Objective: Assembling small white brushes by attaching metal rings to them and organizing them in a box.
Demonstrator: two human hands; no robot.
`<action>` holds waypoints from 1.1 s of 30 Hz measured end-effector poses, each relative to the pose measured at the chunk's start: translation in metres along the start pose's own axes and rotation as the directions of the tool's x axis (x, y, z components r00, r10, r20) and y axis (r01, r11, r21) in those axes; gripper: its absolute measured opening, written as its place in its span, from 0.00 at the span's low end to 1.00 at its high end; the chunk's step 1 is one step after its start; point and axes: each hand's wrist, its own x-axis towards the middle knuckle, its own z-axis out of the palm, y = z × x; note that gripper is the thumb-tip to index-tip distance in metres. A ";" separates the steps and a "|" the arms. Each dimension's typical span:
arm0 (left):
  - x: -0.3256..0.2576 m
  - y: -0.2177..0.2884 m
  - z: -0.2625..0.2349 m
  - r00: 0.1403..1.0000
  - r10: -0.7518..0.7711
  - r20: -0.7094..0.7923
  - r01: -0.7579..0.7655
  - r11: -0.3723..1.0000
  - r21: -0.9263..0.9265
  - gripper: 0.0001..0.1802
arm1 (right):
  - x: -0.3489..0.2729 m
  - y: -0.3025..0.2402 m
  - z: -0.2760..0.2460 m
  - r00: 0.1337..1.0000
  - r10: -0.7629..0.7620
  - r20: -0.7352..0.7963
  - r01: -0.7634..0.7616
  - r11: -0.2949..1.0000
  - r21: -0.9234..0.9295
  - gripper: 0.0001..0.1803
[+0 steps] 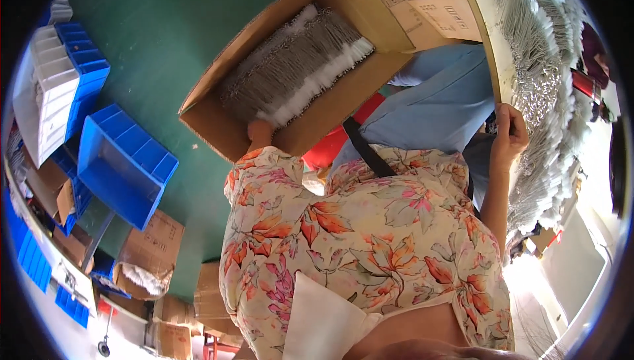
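Observation:
My left hand [261,130] reaches into an open cardboard box [218,125] at its near left corner. It touches the end of a packed row of thin wire brushes [290,63] with grey stems and white bristle tips. The fingers of that hand are mostly hidden. At the inner edge of the table [489,36] on the right, my right hand [512,132] is closed, fingers curled beside the rim. Whatever it may hold is too small to make out. Next to it lies a large heap of similar wire brushes [545,69], with shiny looped ends and white tips.
Blue plastic crates [125,165] and a white crate [56,96] stand at the left. Below them are several cardboard cartons [155,244]. Under the table sits another carton [446,16]. A red stool or container [337,142] shows beneath the box.

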 end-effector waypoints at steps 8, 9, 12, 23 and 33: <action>0.017 0.050 -0.015 0.980 0.186 0.069 -0.174 0.972 -0.158 0.17 | 0.007 0.019 -0.017 0.999 0.017 -0.034 -0.018 1.000 -0.021 0.07; 0.013 0.057 -0.015 0.977 0.198 0.078 -0.182 0.967 -0.177 0.17 | 0.010 0.021 -0.022 0.999 0.017 -0.040 -0.018 1.000 -0.024 0.07; 0.005 0.061 -0.023 0.971 0.216 0.101 -0.191 0.959 -0.210 0.16 | 0.015 0.023 -0.022 0.995 0.100 -0.004 -0.101 0.993 -0.057 0.06; -0.028 0.026 -0.063 0.967 0.193 0.165 -0.150 0.959 -0.240 0.14 | 0.011 0.022 0.005 0.992 -0.073 0.107 0.065 0.995 0.076 0.04; 0.028 0.043 -0.100 0.911 0.387 -0.145 -0.411 0.882 -0.229 0.08 | -0.004 0.005 0.018 0.955 -0.261 0.141 0.233 0.954 0.188 0.06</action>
